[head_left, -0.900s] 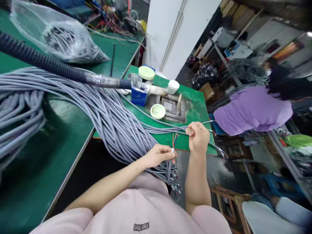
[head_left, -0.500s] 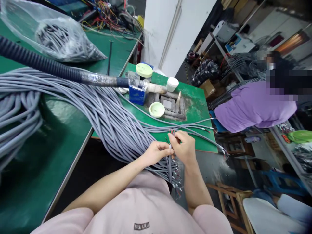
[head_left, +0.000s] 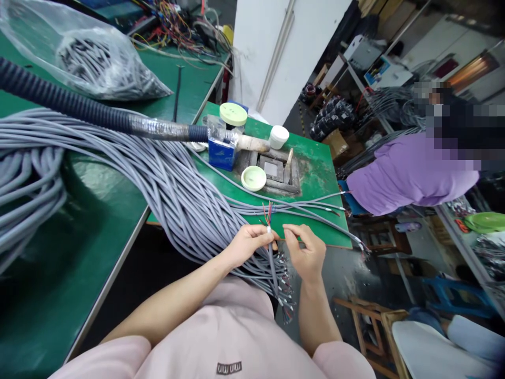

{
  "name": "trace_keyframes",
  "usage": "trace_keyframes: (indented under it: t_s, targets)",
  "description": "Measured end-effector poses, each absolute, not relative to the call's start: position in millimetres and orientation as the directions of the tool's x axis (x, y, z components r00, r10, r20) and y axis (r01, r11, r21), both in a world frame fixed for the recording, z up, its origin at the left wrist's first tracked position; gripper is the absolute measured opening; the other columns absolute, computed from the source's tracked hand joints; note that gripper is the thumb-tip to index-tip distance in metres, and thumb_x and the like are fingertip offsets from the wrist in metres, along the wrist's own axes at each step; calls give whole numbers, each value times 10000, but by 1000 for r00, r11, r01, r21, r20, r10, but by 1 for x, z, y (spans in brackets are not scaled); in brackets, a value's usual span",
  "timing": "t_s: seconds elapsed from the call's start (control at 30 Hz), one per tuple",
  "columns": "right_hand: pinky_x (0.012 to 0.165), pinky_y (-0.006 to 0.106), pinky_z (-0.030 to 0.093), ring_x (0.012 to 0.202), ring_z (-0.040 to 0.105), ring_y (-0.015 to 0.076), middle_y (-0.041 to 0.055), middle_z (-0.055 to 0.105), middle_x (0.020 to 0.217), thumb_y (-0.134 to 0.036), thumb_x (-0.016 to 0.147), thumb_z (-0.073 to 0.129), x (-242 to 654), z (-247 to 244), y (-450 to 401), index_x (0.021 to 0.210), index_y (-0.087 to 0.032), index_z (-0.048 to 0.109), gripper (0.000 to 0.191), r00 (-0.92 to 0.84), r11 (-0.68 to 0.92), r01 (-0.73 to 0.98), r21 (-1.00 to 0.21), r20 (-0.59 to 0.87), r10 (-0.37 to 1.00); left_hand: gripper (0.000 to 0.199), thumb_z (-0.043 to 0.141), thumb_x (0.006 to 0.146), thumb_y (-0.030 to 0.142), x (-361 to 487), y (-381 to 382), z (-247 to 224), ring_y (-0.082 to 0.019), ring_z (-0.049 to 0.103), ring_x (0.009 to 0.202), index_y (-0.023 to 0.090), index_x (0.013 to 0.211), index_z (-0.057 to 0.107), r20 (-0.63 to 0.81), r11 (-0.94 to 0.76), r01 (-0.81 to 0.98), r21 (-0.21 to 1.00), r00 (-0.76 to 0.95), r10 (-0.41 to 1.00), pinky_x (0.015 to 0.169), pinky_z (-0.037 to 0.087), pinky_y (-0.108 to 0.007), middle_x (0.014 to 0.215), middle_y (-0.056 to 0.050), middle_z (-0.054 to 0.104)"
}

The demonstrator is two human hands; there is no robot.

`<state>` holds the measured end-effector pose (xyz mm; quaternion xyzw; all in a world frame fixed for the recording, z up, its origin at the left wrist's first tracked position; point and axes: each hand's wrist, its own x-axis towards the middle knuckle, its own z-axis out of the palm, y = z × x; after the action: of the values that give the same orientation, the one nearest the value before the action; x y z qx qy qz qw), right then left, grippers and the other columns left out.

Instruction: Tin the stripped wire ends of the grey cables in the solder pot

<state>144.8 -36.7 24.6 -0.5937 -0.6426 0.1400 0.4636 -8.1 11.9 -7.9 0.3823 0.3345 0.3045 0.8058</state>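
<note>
My left hand (head_left: 246, 246) pinches a grey multi-core cable (head_left: 271, 260) near its stripped end, in front of my chest. Above the fingers, thin coloured wires (head_left: 268, 213), some of them red, fan upward from a white band (head_left: 269, 229) on the cable. Just to the right, my right hand (head_left: 308, 251) is apart from the cable, its fingers loosely bent and holding nothing that I can see. A large bundle of grey cables (head_left: 197, 200) runs beneath my left hand, and its stripped ends (head_left: 286, 302) hang at the table's edge.
A blue box (head_left: 221, 153) with a ribbed hose (head_left: 158, 128), a solder pot (head_left: 272, 169), pale green lids (head_left: 253, 178) and a white cup (head_left: 279, 137) stand ahead. Several cables (head_left: 315, 204) cross the green table. A bag of cables (head_left: 106, 63) lies left; a person in purple (head_left: 414, 171) is at right.
My right hand has let go of the wires and moved right, away from the cable. The wires now stand spread in plain view. My left hand keeps its pinch and has shifted slightly left.
</note>
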Motion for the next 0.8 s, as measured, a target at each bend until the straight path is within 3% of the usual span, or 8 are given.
trace_keyframes:
  t_s: [0.23, 0.8]
  targets:
    - [698, 298, 474, 770, 600, 150, 28, 673, 848, -51, 825, 591, 146, 15, -42, 1001, -211, 665, 249, 77, 360, 549, -754, 475, 877, 424, 773, 662, 497, -9, 14, -10, -93, 536, 555, 96, 795, 734, -303, 529, -262, 807, 586, 752, 587, 420, -210, 623, -49, 678]
    - [721, 329, 500, 805, 622, 173, 36, 686, 864, -120, 849, 572, 143, 10, -38, 969, -228, 676, 193, 99, 327, 501, -801, 429, 898, 426, 748, 694, 504, -12, 16, -10, -97, 533, 572, 96, 817, 729, -263, 543, -288, 789, 640, 722, 594, 407, -212, 637, -51, 666]
